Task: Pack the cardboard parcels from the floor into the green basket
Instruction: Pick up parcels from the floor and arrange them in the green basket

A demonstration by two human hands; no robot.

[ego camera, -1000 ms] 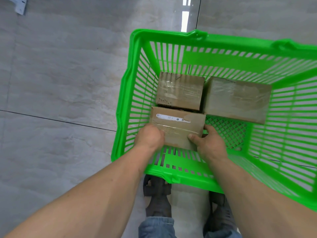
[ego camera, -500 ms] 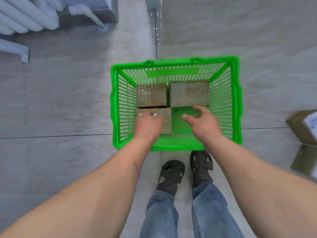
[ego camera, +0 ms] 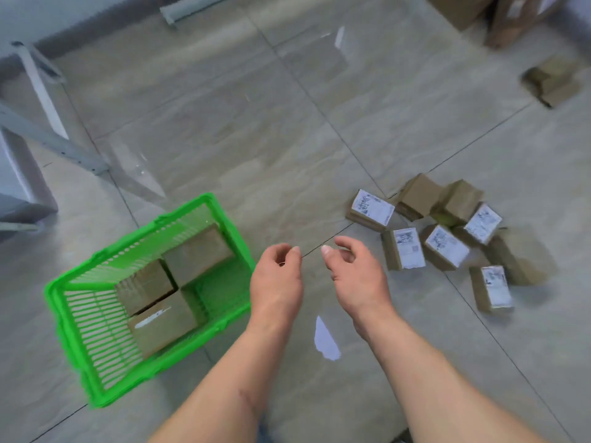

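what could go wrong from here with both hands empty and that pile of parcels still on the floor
1. The loose parcels lie jumbled and overlapping, some tilted; pulling one out may topple its neighbours.
2. The green basket already holds three parcels, leaving one open corner on its floor; further ones will probably have to stack on top and may sit unevenly.
3. The left hand and right hand hang open between basket and pile, and the view is blurred, so a hurried grip could slip.
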